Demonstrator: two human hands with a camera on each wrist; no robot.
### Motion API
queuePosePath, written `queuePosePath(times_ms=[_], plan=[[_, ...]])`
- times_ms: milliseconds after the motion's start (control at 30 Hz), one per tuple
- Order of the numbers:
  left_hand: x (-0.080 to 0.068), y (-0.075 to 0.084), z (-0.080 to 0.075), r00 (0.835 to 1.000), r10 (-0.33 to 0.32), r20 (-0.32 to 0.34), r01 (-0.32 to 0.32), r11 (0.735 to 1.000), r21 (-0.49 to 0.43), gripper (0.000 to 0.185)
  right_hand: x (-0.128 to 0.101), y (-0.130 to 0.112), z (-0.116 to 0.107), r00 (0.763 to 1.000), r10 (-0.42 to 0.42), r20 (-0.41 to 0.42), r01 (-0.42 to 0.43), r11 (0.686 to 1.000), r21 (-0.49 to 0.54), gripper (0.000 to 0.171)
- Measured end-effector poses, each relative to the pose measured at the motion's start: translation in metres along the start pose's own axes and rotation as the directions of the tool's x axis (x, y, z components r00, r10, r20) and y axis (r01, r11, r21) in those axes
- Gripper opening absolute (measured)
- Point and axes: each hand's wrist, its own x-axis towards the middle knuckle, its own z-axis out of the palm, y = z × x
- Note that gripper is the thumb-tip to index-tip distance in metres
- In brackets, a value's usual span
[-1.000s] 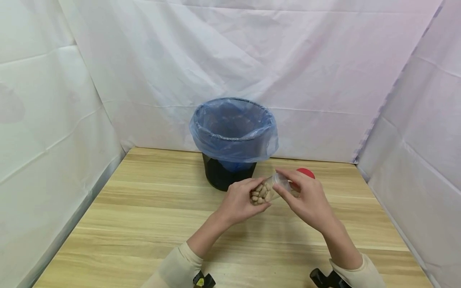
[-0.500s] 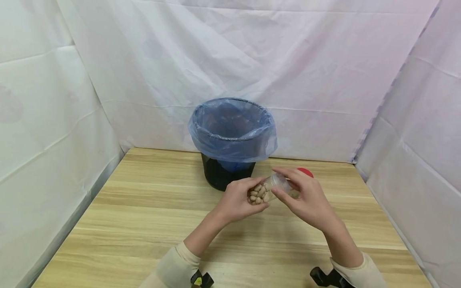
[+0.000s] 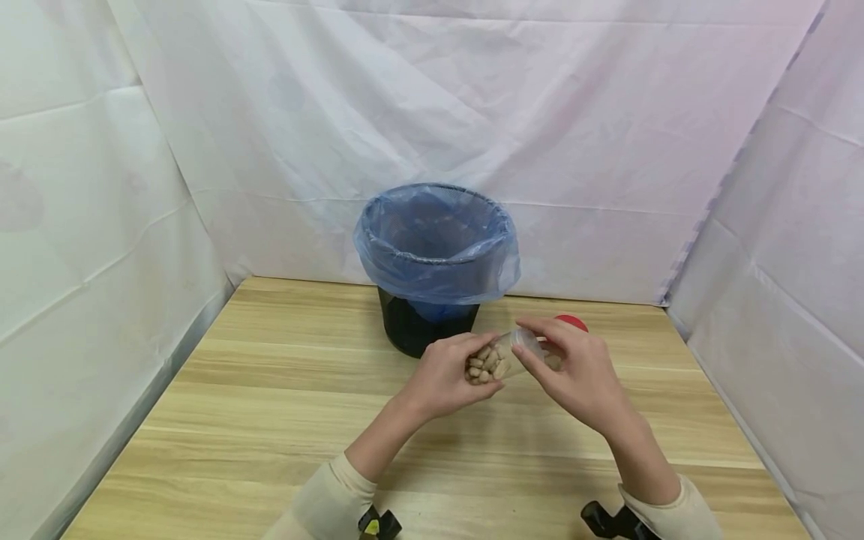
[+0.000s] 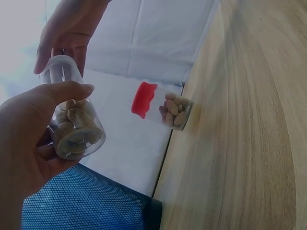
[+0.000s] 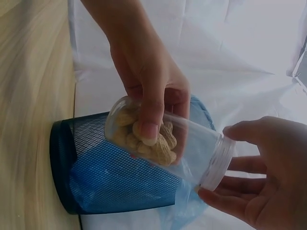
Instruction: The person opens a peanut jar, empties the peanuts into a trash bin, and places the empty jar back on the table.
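My left hand (image 3: 439,379) grips a clear plastic jar (image 5: 189,139) around its lower part, with the thumb across its side. Unshelled peanuts (image 5: 160,148) have gathered at the jar's bottom end. The jar is held in the air, tilted, its mouth end toward my right hand (image 3: 580,371). That hand pinches the translucent lid (image 5: 218,163) at the mouth between thumb and fingers. Behind it, partly hidden in the head view, a second jar (image 4: 175,112) of peanuts stands on the table under a red lid (image 4: 144,99).
Just beyond my hands stands a black mesh wastebasket (image 3: 428,330), with a blue bag (image 3: 439,277) folded over its rim. The wooden table (image 3: 270,420) runs back to a white cloth wall (image 3: 439,97), and more cloth hangs at both sides.
My right fingers have shifted slightly around the lid, first leftward and then back. The left hand and the jar hold nearly the same place.
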Motion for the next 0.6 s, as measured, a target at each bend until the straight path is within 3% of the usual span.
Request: queuePosePath(times_ms=[200,367,600], plan=[[-0.0002,-0.0013,-0.0013,1.000,-0.011,0.002,0.011,0.999,-0.032,0.066,-0.0011,0.0041,-0.0010,0.997,-0.070,0.035,0.071,0.997,-0.038,0.039],[-0.0004,-0.0021,-0.0014,1.000,-0.017,0.008,0.017,1.000,-0.024,0.066,-0.0013,0.0052,-0.0003,0.996,-0.081,0.045,0.082,0.997,-0.018,0.043],[0.0000,-0.0007,-0.0015,1.000,-0.019,0.010,0.019,0.999,0.042,0.065,-0.0014,0.0005,-0.0007,0.999,0.053,-0.001,-0.053,0.998,-0.018,0.042]])
